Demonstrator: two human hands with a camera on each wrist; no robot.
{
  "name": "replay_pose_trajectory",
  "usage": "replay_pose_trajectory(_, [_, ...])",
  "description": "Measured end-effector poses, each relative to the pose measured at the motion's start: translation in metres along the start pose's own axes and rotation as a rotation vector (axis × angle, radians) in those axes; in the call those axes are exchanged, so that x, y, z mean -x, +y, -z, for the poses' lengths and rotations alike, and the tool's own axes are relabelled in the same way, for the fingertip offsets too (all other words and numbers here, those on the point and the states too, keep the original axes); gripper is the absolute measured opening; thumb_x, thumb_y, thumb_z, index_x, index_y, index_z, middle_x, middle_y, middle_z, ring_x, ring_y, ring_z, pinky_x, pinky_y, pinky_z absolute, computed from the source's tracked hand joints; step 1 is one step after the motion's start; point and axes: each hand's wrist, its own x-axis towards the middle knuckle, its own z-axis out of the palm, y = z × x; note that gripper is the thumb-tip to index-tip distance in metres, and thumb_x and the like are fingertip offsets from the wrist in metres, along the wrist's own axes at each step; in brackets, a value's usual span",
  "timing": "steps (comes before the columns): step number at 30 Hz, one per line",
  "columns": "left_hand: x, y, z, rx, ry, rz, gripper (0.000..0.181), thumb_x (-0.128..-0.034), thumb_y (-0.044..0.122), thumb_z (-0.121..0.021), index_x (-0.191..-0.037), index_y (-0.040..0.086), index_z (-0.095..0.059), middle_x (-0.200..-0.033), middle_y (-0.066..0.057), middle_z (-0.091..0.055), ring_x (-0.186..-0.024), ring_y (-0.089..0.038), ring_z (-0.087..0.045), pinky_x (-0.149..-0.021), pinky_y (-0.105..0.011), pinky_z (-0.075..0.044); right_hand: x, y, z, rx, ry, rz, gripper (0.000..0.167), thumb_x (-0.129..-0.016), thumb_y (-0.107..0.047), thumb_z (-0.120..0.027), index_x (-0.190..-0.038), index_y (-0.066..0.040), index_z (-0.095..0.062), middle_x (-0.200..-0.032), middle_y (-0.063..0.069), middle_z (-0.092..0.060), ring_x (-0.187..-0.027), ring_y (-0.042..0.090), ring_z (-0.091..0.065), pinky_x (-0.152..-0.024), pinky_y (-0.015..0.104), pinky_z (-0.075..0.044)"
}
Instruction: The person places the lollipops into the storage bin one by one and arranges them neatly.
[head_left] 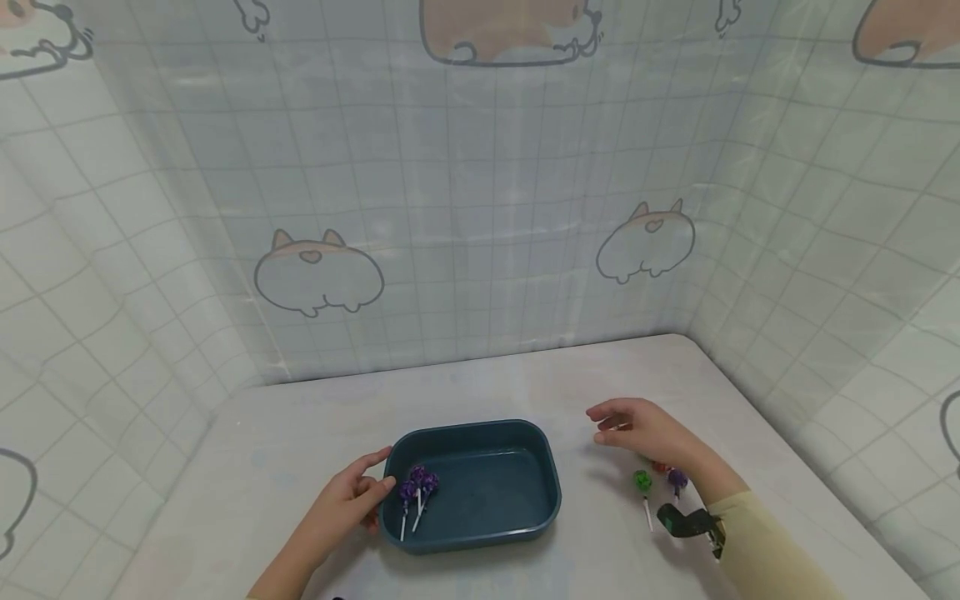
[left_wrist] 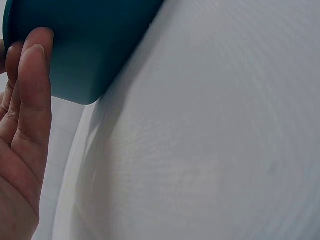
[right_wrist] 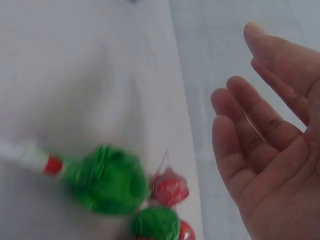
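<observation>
the dark teal tray [head_left: 480,541] lies on the white table [head_left: 300,425], its long axis running left to right. the left hand [head_left: 345,504] grips the tray's left rim between thumb and fingers; the right hand [head_left: 641,429] hovers, holding nothing, fingers and thumb apart. inside, purple lollipops [head_left: 418,480] lie at the left end, sticks pointing nearward. near the right hand lie a green lollipop [head_left: 642,481] and red lollipops [right_wrist: 170,187].

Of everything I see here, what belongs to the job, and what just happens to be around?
Seem part of the job:
left hand, gripping the tray
purple lollipops in the tray
loose lollipops, near the right arm
right hand, holding nothing

Seem just around:
table
dog-print backdrop
black wrist gear
</observation>
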Motion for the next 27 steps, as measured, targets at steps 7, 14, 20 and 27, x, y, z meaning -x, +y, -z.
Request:
replay_pose_trajectory(7, [0.001, 0.004, -0.002, 0.003, -0.001, -0.007, 0.061, -0.0986, 0.027, -0.064, -0.15, 0.007, -0.037, -0.072, -0.013, -0.059, -0.057, -0.024, -0.058, -0.055, -0.038, -0.057, 0.014, 0.013, 0.013, -0.001, 0.013, -0.013, 0.046, -0.089, -0.036, -0.076, -0.125, -0.01, -0.066, -0.124, 0.01, -0.065, -0.109, 0.021, -0.062, -0.087, 0.03, -0.053])
replay_pose_trajectory(14, [0.001, 0.006, -0.003, -0.002, 0.009, -0.005, 0.061, -0.0983, 0.027, -0.064, -0.15, 0.007, -0.038, -0.072, -0.013, -0.059, -0.057, -0.023, -0.058, -0.055, -0.038, -0.057, 0.029, 0.027, 0.022, 0.012, 0.041, -0.075, 0.037, -0.09, -0.031, -0.075, -0.122, -0.014, -0.069, -0.114, 0.003, -0.068, -0.106, 0.021, -0.062, -0.081, 0.028, -0.053])
replay_pose_trajectory(20, [0.001, 0.007, -0.003, -0.008, 0.006, -0.008, 0.061, -0.0986, 0.028, -0.064, -0.15, 0.007, -0.038, -0.072, -0.013, -0.058, -0.057, -0.024, -0.058, -0.055, -0.039, -0.057, 0.042, 0.039, 0.027, -0.015, 0.059, -0.098, 0.037, -0.09, -0.026, -0.075, -0.123, -0.012, -0.068, -0.117, 0.007, -0.067, -0.107, 0.025, -0.062, -0.078, 0.029, -0.055])
replay_pose_trajectory(27, [0.001, 0.007, -0.002, -0.013, 0.003, -0.01, 0.06, -0.0985, 0.028, -0.064, -0.149, 0.006, -0.039, -0.072, -0.013, -0.059, -0.057, -0.024, -0.059, -0.055, -0.038, -0.057, 0.059, 0.045, 0.031, -0.035, 0.083, -0.174, 0.043, -0.088, -0.033, -0.076, -0.125, -0.011, -0.067, -0.118, 0.005, -0.067, -0.109, 0.023, -0.063, -0.087, 0.038, -0.055])
